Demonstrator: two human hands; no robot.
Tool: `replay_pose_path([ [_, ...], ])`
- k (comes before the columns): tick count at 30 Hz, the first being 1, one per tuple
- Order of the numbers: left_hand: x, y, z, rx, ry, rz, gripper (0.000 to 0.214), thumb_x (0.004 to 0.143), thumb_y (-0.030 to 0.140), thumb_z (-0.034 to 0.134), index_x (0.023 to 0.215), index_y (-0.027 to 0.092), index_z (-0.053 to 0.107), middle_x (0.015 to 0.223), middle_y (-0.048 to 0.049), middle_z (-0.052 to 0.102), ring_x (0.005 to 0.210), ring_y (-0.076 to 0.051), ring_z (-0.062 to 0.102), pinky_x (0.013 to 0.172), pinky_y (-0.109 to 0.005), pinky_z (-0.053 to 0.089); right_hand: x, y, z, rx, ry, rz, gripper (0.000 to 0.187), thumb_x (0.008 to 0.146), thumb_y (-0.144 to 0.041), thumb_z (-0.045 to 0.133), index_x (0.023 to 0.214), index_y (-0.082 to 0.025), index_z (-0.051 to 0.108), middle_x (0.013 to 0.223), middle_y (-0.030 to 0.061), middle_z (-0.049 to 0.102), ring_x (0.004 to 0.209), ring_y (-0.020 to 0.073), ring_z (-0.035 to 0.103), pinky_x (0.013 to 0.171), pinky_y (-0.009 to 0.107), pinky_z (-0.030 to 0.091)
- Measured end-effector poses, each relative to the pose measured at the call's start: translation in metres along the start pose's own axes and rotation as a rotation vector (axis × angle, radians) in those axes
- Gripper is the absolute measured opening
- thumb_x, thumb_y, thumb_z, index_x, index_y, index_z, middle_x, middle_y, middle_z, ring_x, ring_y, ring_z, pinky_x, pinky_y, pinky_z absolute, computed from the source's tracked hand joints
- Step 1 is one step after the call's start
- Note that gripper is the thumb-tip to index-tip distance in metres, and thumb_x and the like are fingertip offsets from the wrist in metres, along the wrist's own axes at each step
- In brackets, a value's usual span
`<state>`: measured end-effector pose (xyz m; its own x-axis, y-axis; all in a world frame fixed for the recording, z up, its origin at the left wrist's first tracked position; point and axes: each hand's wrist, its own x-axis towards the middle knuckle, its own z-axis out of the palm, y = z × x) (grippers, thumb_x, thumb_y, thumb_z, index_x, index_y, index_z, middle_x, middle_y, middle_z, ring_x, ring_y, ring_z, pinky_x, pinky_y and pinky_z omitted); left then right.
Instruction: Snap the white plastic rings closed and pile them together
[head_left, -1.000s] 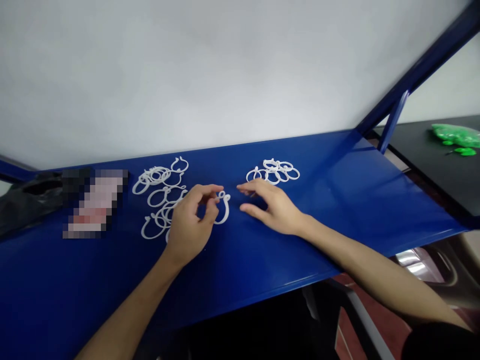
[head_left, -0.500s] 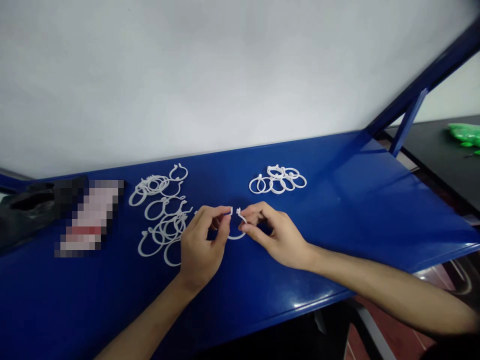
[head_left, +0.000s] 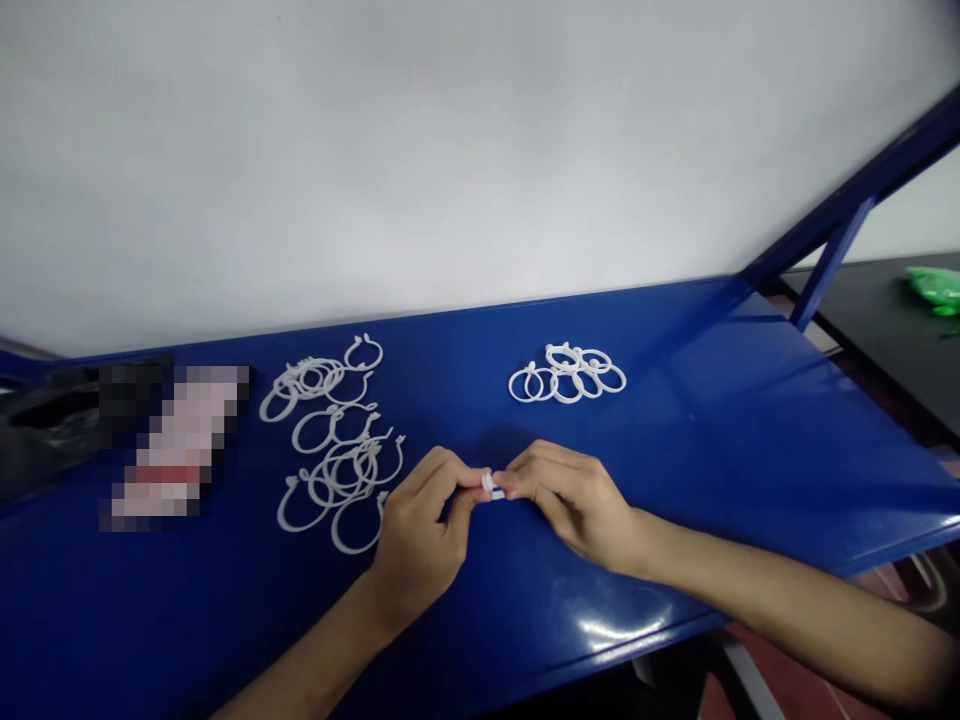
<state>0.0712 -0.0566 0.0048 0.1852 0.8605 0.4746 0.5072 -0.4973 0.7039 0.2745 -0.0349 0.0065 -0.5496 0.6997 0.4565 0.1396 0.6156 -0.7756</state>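
Head view: left hand (head_left: pixel 420 530) and right hand (head_left: pixel 574 495) meet fingertip to fingertip, both pinched tight on one white ring (head_left: pixel 489 485), mostly hidden, near the front of the blue shelf (head_left: pixel 712 430). The open rings (head_left: pixel 334 440) lie to the left, the closed rings (head_left: pixel 566 372) well behind.

The left hand (head_left: pixel 420 535) and right hand (head_left: pixel 581 500) are showing bare, and the slender forearms (head_left: pixel 757 600) are running uncovered too, no sleeves anywhere in view.

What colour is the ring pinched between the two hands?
The ring is white, seen in the head view against the blue shelf.
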Motion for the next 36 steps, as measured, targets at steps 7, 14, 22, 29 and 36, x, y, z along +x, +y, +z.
replay_pose_path([
  [7, 0.009, -0.009, -0.005, 0.191, -0.077, 0.115, 0.013, 0.095, 0.014, 0.055, 0.099, 0.023, 0.064, 0.087, -0.0027, 0.070, 0.081, -0.017, 0.066, 0.077, -0.034, 0.055, 0.011, 0.004, -0.005, -0.201, 0.036, -0.019, 0.019, 0.101, -0.014, 0.053, 0.113, -0.022, 0.064, 0.096, 0.0049, 0.072, 0.085, 0.0173, 0.068, 0.077, 0.034, 0.058],
  [14, 0.029, -0.037, -0.055, 0.700, -0.140, -0.090, 0.035, 0.086, 0.019, 0.050, 0.114, 0.024, 0.070, 0.109, -0.0089, 0.072, 0.104, -0.033, 0.061, 0.092, -0.053, 0.048, 0.036, 0.028, -0.046, -0.590, 0.419, 0.175, 0.012, 0.098, -0.025, 0.058, 0.100, -0.023, 0.070, 0.095, 0.0062, 0.067, 0.078, 0.0180, 0.064, 0.069, 0.034, 0.056],
  [22, 0.022, -0.057, -0.065, 0.739, -0.247, -0.156, 0.027, 0.090, 0.031, 0.046, 0.096, 0.028, 0.073, 0.099, -0.0084, 0.074, 0.099, -0.034, 0.060, 0.083, -0.052, 0.046, 0.044, 0.050, -0.060, -0.694, 0.434, 0.378, 0.016, 0.094, -0.031, 0.058, 0.099, -0.021, 0.069, 0.091, 0.0063, 0.068, 0.075, 0.0193, 0.061, 0.074, 0.037, 0.053],
  [29, 0.031, -0.047, -0.061, 0.601, -0.072, -0.202, 0.016, 0.090, 0.038, 0.059, 0.097, 0.028, 0.070, 0.084, -0.0044, 0.074, 0.092, -0.032, 0.064, 0.087, -0.052, 0.046, 0.037, 0.042, -0.056, -0.728, 0.428, 0.271, 0.015, 0.097, -0.029, 0.057, 0.102, -0.022, 0.069, 0.097, 0.0083, 0.069, 0.088, 0.0240, 0.062, 0.082, 0.042, 0.053],
  [36, 0.028, -0.017, -0.037, 0.104, -0.013, -0.350, 0.017, 0.086, 0.041, 0.070, 0.097, 0.028, 0.069, 0.079, 0.0019, 0.072, 0.071, -0.017, 0.066, 0.070, -0.033, 0.054, 0.026, 0.010, -0.027, -0.386, 0.101, 0.042, 0.024, 0.098, -0.034, 0.063, 0.119, -0.023, 0.062, 0.102, 0.0071, 0.069, 0.091, 0.0204, 0.066, 0.082, 0.038, 0.057],
])
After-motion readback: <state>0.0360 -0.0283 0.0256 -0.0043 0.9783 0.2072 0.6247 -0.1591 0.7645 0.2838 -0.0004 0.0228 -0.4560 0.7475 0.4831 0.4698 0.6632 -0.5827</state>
